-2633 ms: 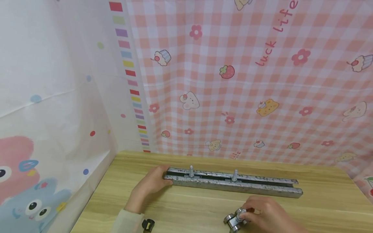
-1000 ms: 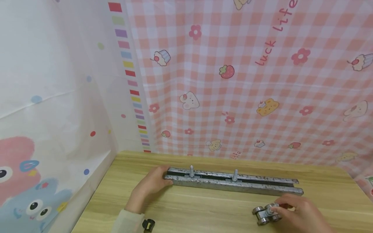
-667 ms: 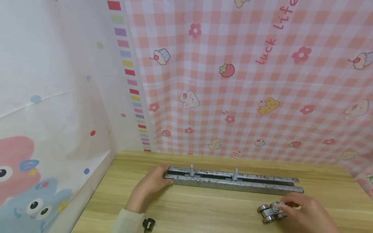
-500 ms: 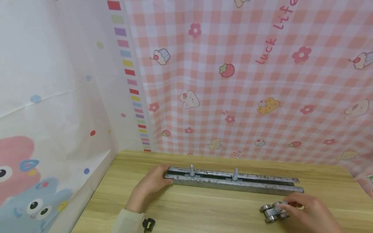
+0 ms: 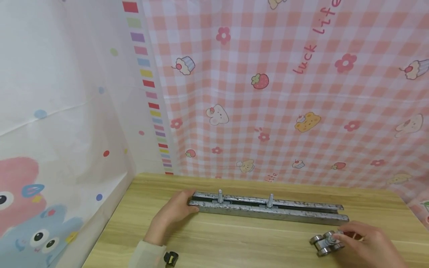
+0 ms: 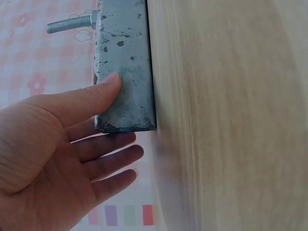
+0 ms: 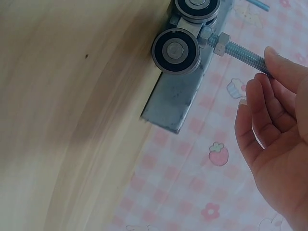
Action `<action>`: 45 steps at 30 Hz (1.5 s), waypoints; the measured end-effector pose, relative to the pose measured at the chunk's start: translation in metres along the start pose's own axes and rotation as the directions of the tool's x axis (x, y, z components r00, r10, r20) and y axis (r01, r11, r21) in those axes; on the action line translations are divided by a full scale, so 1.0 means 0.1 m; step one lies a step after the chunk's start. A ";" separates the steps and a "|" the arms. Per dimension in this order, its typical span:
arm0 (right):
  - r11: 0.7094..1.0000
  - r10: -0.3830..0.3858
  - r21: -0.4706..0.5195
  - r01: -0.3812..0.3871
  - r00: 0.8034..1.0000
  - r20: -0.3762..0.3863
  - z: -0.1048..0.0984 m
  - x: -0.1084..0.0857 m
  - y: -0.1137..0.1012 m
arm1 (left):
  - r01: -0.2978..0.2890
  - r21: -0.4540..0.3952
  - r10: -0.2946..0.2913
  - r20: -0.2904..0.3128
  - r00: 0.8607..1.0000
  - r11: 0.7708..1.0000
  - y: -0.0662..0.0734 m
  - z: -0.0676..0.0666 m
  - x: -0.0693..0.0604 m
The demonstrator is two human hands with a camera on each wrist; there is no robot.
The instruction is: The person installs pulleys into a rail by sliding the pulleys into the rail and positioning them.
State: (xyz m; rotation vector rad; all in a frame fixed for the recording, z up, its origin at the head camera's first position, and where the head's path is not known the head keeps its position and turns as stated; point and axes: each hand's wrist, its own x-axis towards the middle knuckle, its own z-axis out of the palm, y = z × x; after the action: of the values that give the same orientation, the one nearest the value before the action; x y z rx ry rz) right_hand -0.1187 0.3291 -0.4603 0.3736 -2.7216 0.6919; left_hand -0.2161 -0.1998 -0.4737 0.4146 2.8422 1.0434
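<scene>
A grey steel channel rail [image 5: 268,214] with dark scuffs lies lengthwise on the table, its slot upward. Two bolts stand up out of the slot, one on the left [image 5: 220,196], the other near the middle [image 5: 270,201]. My left hand [image 5: 175,208] grips the rail's left end; in the left wrist view the thumb presses its side, and the index finger is partly hidden behind. My right hand [image 5: 368,242] pinches the threaded bolt [image 7: 245,55] of a roller trolley [image 5: 324,243] with several metal wheels. The trolley is apart from the rail, in front of its right end.
The wooden tabletop [image 5: 234,245] extends in front of the rail. Behind it hangs a pink checked cloth [image 5: 285,100], and a white cloth with cartoon prints [image 5: 77,130] covers the left side. A black strap piece [image 5: 171,258] shows by the left sleeve.
My right hand has carried the roller trolley rightward across the table front, from below the rail's middle to near its right end. The left hand and the rail have stayed put.
</scene>
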 end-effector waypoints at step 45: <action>0.977 0.191 -0.085 -0.197 0.979 -0.077 -0.33 0.12 0.70 | -0.016 0.000 0.016 -0.010 1.000 1.000 -0.01 0.01 0.00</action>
State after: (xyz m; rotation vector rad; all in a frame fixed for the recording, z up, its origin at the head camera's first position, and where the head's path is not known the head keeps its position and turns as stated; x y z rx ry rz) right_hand -0.1452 0.4029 -0.4581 0.0609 -2.7356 0.6134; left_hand -0.2166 -0.1999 -0.4747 0.4342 2.8521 1.0506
